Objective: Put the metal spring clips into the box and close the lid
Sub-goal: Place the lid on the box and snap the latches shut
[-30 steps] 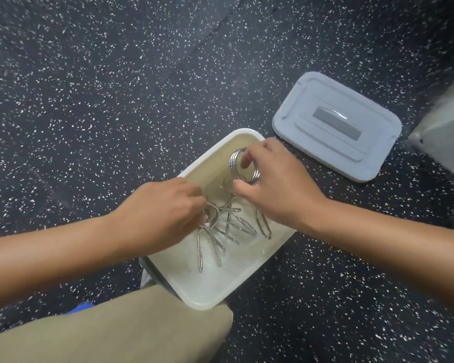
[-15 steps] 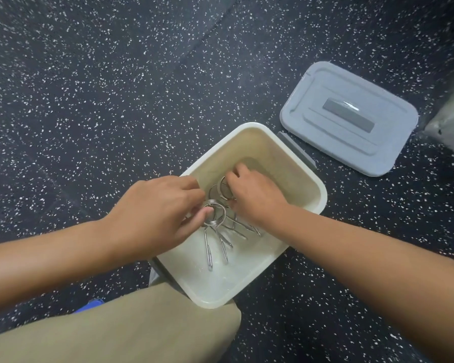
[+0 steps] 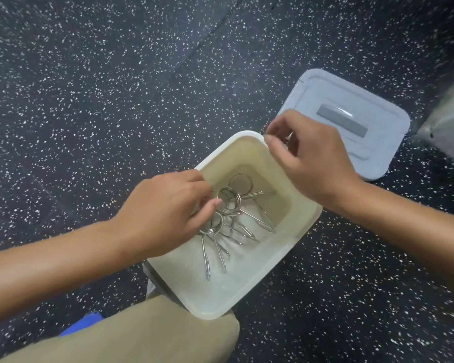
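Note:
A cream plastic box (image 3: pixel 303 226) stands open on the speckled floor, with several metal spring clips (image 3: pixel 236 218) lying in a pile inside. My left hand (image 3: pixel 165 210) reaches into the box, its fingertips on the coil of a clip in the pile. My right hand (image 3: pixel 309 158) hovers above the box's far right rim, fingers loosely curled and holding nothing. Behind that hand, the grey lid (image 3: pixel 372 119) lies flat on the floor beyond the box, partly covered by it.
My knee in tan trousers (image 3: pixel 142 334) presses against the box's near corner. A grey slanted object (image 3: pixel 448 121) stands at the right edge. A blue item (image 3: pixel 81 323) peeks out beside my leg. Dark speckled floor (image 3: pixel 116 87) surrounds everything.
My right hand let go of its clip in the box and rose out toward the lid. My left hand stayed on the pile.

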A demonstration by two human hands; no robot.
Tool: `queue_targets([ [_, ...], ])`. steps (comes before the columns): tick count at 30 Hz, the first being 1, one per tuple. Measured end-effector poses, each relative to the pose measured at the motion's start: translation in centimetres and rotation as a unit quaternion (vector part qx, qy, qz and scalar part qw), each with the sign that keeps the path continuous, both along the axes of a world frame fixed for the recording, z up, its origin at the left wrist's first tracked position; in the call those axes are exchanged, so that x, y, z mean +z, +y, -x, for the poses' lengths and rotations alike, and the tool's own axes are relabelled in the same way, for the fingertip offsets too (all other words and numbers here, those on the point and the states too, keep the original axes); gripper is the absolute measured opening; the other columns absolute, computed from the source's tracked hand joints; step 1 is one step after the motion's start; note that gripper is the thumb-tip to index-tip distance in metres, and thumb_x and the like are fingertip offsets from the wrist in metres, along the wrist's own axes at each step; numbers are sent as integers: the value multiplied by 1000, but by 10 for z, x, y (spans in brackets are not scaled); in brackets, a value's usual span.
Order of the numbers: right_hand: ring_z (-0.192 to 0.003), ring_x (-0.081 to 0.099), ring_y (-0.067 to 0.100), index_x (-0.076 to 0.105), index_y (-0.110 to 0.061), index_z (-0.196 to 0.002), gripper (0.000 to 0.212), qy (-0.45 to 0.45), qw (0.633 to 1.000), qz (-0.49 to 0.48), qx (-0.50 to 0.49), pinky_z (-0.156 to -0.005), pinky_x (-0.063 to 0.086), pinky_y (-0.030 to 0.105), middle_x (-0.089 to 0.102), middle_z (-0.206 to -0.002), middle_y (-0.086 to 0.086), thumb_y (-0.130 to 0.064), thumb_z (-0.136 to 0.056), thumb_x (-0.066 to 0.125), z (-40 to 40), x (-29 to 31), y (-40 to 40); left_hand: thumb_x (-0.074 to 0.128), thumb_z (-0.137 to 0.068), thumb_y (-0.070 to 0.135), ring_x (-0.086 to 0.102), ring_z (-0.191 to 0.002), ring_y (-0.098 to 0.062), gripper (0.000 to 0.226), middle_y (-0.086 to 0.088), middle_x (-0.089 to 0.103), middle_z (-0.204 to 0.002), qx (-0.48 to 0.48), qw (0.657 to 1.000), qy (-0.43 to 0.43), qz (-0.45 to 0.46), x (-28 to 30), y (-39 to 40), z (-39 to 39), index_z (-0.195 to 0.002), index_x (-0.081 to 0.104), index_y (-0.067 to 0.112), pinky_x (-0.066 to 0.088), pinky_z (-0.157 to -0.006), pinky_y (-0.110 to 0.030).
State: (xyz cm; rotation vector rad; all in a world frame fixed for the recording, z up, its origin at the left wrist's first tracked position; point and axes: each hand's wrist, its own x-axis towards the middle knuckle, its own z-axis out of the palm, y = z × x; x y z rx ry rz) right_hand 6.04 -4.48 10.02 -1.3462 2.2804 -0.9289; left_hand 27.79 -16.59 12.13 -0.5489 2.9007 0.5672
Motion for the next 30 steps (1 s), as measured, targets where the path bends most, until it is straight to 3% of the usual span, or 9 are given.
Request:
queue_targets([
  [3, -71, 54, 11, 64, -20, -102, 12, 36, 996, -77, -24, -69, 43, 31, 67, -91, -8, -28, -95, 60, 42, -18, 6, 37, -96, 53, 63, -71, -19, 42, 9, 62, -85, 6, 1000, 5, -16, -2, 7, 9, -76, 62, 25, 53, -57, -39],
  [6, -102, 60, 24, 62, -19, -118, 26, 60, 980, -181, -47, -86, 48, 39, 66, -116, 1, -32, -96, 59, 83, -52, 17, 34, -96, 55, 63, -72, -19, 46, 8, 62, -85, 11, 1000, 3, -23, -3, 10, 16, -77, 62, 24, 53, -58, -40],
  [9, -128, 46, 34, 54, -12, -135, 40, 84, 959, -261, -74, -99, 44, 48, 55, -138, 13, -30, -99, 56, 113, -77, 24, 33, -96, 55, 65, -74, -19, 46, 9, 63, -88, 11, 1000, 1, -24, -3, 12, 21, -78, 63, 25, 54, -59, -40],
  [14, -121, 45, 41, 48, -3, -133, 39, 139, 930, -333, -72, -92, 47, 52, 47, -136, 22, -26, -102, 44, 148, -102, 22, 36, -96, 55, 65, -75, -20, 44, 8, 63, -88, 26, 999, -7, -17, -5, 8, 23, -78, 63, 24, 54, -60, -40],
  [21, -95, 55, 42, 54, -4, -113, 25, 210, 928, -306, -39, -76, 48, 49, 58, -110, 22, -22, -99, 44, 163, -122, 13, 39, -96, 53, 65, -77, -21, 41, 8, 63, -88, 35, 999, -20, -15, -2, 7, 28, -79, 63, 25, 54, -61, -40],
  [25, -103, 48, 43, 52, -1, -114, 32, 244, 924, -293, -25, -80, 46, 53, 50, -115, 26, -28, -98, 47, 169, -130, 13, 40, -96, 52, 65, -77, -20, 39, 8, 63, -88, 24, 999, -19, -10, -2, 5, 34, -78, 63, 26, 54, -62, -41],
  [30, -123, 41, 43, 50, 0, -125, 47, 141, 935, -318, -74, -99, 40, 54, 46, -131, 27, -34, -94, 58, 179, -132, 7, 39, -96, 52, 66, -78, -19, 39, 8, 64, -89, 20, 999, -30, -6, -2, 9, 38, -80, 63, 27, 54, -62, -40],
])
